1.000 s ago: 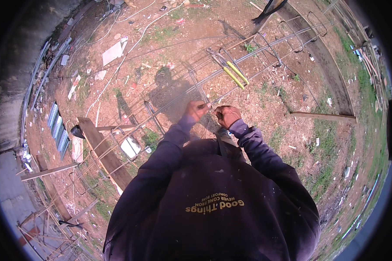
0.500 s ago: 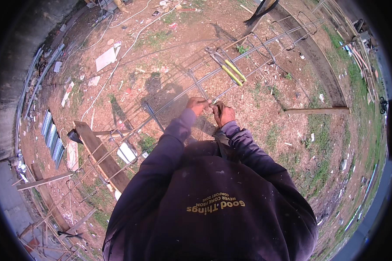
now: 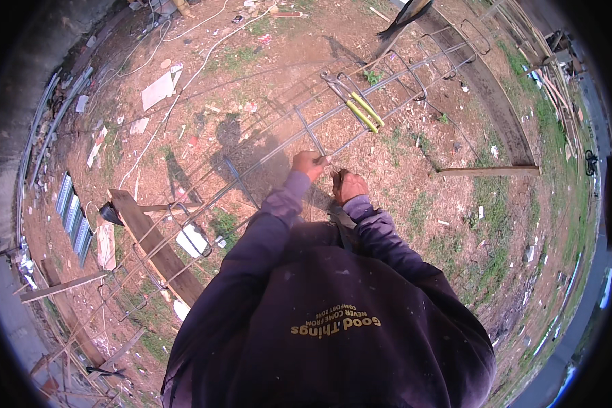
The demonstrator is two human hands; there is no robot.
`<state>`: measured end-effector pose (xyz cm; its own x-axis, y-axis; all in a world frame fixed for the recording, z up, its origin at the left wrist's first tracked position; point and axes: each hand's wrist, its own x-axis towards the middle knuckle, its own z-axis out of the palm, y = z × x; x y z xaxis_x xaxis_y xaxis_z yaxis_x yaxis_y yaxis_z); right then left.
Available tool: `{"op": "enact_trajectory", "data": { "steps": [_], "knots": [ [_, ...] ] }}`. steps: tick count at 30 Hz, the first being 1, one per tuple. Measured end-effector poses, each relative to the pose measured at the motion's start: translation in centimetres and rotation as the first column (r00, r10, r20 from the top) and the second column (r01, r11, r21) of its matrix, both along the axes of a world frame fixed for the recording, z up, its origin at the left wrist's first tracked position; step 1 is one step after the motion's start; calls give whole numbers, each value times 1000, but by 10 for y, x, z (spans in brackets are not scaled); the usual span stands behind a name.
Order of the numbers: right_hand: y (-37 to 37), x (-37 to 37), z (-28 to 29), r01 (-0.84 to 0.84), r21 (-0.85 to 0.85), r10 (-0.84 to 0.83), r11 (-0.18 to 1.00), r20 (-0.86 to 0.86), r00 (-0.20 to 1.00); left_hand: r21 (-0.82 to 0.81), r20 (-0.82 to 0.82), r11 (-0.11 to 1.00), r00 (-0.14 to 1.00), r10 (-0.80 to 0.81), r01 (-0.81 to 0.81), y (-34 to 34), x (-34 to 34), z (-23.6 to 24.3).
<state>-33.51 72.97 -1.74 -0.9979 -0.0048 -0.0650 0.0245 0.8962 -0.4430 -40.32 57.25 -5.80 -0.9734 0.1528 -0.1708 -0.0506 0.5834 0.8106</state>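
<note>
A long rebar cage [image 3: 272, 161] of thin steel bars and square stirrups runs slantwise in front of me, from near left to far right. My left hand [image 3: 307, 164] is closed at the near bar, where the lower end of a stirrup [image 3: 309, 129] meets it. Just to the right and a little nearer, my right hand [image 3: 349, 186] is closed in a pinch, apart from the left. What its fingers hold is too small to make out. End-cutting pincers [image 3: 352, 102] with yellow-green handles lie across the bars beyond my hands.
A wooden plank [image 3: 155, 246] supports the cage at left, beside a white container [image 3: 193, 240]. A post with black wrapping [image 3: 401, 24] stands at the far right end. Blue-grey metal sheets [image 3: 75, 217] lie at left; a timber [image 3: 489, 171] lies at right.
My right hand has drawn slightly away from the left, opening a gap between them. The left hand stays at the bar, and the view has shifted slightly.
</note>
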Motion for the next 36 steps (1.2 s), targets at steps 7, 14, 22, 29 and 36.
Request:
{"op": "enact_trajectory", "data": {
  "steps": [7,14,22,29,36],
  "knots": [
    [23,-11,18,-259,206,319,944,-360,877,148,-9,985,996,86,-84,4,2,-9],
    [38,-29,10,-431,301,519,851,-357,776,58,-78,998,997,18,-14,1,-3,-13],
    [25,-31,20,-440,196,462,876,-83,883,41,-103,998,994,44,-40,2,0,-14],
    [31,-50,14,-505,16,504,863,55,862,169,-54,985,998,40,-30,0,3,4],
    [49,-64,-12,-399,-369,414,839,-42,909,180,-21,983,999,29,-25,-1,0,-2]
  ]
}}
